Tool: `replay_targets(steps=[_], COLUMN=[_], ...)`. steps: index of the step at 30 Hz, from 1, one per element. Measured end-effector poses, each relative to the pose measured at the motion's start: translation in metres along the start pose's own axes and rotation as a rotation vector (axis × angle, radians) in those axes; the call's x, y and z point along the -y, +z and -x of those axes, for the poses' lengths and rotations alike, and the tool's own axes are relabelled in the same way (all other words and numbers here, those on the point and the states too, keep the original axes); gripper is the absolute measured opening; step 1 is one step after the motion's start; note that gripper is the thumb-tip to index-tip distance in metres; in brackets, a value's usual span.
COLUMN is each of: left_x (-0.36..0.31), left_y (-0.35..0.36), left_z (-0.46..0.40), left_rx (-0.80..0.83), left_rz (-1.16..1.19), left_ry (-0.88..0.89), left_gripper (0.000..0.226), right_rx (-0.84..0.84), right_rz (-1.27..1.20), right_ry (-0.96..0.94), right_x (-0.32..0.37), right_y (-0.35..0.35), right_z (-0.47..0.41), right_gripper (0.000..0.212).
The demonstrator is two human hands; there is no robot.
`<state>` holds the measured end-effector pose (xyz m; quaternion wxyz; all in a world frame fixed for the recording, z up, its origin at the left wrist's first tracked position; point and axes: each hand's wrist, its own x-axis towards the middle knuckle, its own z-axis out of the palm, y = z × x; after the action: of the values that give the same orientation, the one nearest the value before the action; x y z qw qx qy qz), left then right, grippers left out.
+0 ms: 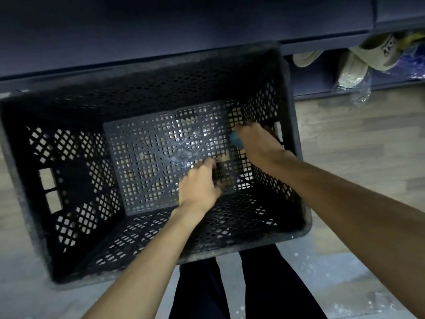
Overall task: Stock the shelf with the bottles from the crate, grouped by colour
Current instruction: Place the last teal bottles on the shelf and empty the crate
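We're looking straight down into the black crate [147, 93], a big perforated plastic one sitting on the pale wooden floor [358, 139], pushed up against the dark blue shelf [161, 31] that runs across the top of the view. Both of our arms are reaching deep inside it.

Our right hand [259, 141] is down at the crate's right wall, fingers curled over something with a blue-green end [236, 139] poking out on the left of the hand. That looks like a bottle, though most of it is hidden under the hand, so we can't say more about it. The grip there is closed around it.

Our left hand [200, 185] is low near the middle-right of the crate floor, fingers bent down at the grid. There's a dark shape just under the fingertips (too murky to name), and we cannot tell whether that grip is holding anything or only touching the mesh.

The grey lattice bottom of the crate [142, 162] shows bare across its left and centre, with a glint of light off the middle of it. Through the holes we catch the floor underneath.

Off to the upper right, in a lower bay of the shelf, lie some beige caps [379, 54] with lettering on one, and crinkled clear plastic wrap [361, 93] spilling toward the floor.

At the bottom edge, our dark trouser legs [230, 288] stand just behind the crate's near rim.
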<state>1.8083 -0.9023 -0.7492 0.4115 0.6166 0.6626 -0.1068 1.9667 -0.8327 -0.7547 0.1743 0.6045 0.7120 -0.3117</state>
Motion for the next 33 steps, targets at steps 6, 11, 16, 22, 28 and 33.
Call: replay_targets(steps=[6,11,16,22,28,33], left_x=[-0.006,-0.021,-0.035,-0.055,-0.103,-0.146], left_y=[-0.047,-0.104,-0.157,-0.228,-0.296,-0.366], left_z=[0.018,0.041,0.086,0.150,0.213,0.258], left_rx=[-0.144,-0.363,-0.444,-0.449,-0.681,-0.853], left_rz=[0.058,0.281,0.316,0.155,0.179,0.332], left_ry=[0.075,0.335,0.445,0.607,0.684,0.774], left_gripper=[0.046,0.063,0.067,0.069,0.061,0.057], right_rx=[-0.099,-0.156,-0.174,-0.182,-0.318,-0.616], right_rz=[-0.177,-0.241,-0.185,-0.078,0.015,-0.263], right_ry=[0.018,-0.098,-0.192,-0.261,-0.320,-0.364], right_x=[0.019,0.048,0.088,0.120,0.147,0.160], right_y=[-0.083,-0.157,-0.213,-0.290,-0.380,-0.442], right_z=[0.047,0.094,0.144,0.217,0.285,0.341], right_gripper=[0.059,0.054,0.056,0.056,0.059,0.070])
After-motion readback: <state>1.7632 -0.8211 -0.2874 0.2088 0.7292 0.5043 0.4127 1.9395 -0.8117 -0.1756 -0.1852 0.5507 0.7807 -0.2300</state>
